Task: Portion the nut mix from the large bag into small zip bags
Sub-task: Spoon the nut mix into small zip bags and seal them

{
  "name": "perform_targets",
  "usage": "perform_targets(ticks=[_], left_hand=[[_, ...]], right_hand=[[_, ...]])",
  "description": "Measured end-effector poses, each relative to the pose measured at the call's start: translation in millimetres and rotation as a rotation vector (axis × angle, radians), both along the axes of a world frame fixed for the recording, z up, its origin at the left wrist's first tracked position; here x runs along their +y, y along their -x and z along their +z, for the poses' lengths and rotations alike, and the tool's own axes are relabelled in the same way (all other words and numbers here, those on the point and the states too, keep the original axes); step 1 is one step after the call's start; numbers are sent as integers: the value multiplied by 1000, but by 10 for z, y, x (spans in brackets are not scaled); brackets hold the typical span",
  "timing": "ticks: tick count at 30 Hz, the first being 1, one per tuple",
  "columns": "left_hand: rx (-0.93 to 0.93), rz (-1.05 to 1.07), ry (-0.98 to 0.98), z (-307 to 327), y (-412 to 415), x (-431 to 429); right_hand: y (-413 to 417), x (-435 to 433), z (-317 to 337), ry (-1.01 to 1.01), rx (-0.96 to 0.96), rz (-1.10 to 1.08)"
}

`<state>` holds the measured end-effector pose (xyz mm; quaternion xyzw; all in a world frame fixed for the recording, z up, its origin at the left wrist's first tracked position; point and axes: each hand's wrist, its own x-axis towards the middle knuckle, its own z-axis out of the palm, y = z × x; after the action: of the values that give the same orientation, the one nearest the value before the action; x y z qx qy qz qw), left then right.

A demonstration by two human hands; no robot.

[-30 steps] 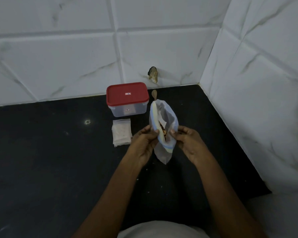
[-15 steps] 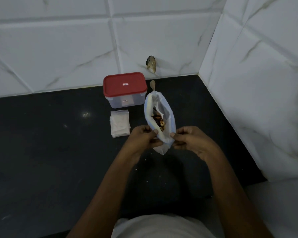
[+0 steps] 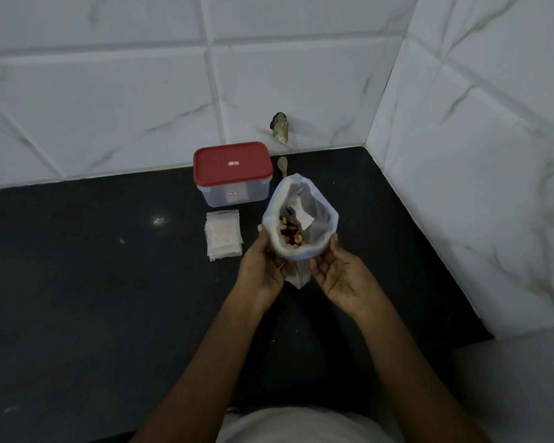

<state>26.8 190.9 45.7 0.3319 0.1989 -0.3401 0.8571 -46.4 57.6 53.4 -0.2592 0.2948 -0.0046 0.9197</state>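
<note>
White marble-look tiled walls [image 3: 109,91] are meeting in a corner at 1 o'clock, backing a black counter [image 3: 77,298]. A red-lidded container [image 3: 232,169] is sitting at 11 o'clock of the large bag [image 3: 320,212], small zip bags [image 3: 223,235] at 9, a spoon [image 3: 282,163] at 12. The bag is gaping open at centre, with the nut mix [image 3: 290,233] showing inside. The left hand [image 3: 263,266] and right hand [image 3: 339,276] are both gripping its sides.

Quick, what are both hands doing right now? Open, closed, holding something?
Left hand: grips the left side of the open large bag.
Right hand: holds the bag's right side, thumb at its rim.
</note>
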Motion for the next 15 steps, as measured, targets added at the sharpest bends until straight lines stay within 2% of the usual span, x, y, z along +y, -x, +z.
perform_targets(ticks=[4,7,9,11,13,15], left_hand=[[-150,-266,-421,17,-92,85],[-361,-435,-797,91,-170,134],[-405,-426,-829,106,-264,133],[-381,-367,-756,151,-363,94],[-357,-351,-680,195,-457,20],[-319,-340,-611,226,-512,-30]], right_hand=[[-75,-64,64,246,163,120],[-165,-125,103,423,304,153],[-248,-167,98,587,396,175],[-375,-196,121,724,438,191],[-537,-190,183,750,448,194],[-649,-184,247,671,438,208]])
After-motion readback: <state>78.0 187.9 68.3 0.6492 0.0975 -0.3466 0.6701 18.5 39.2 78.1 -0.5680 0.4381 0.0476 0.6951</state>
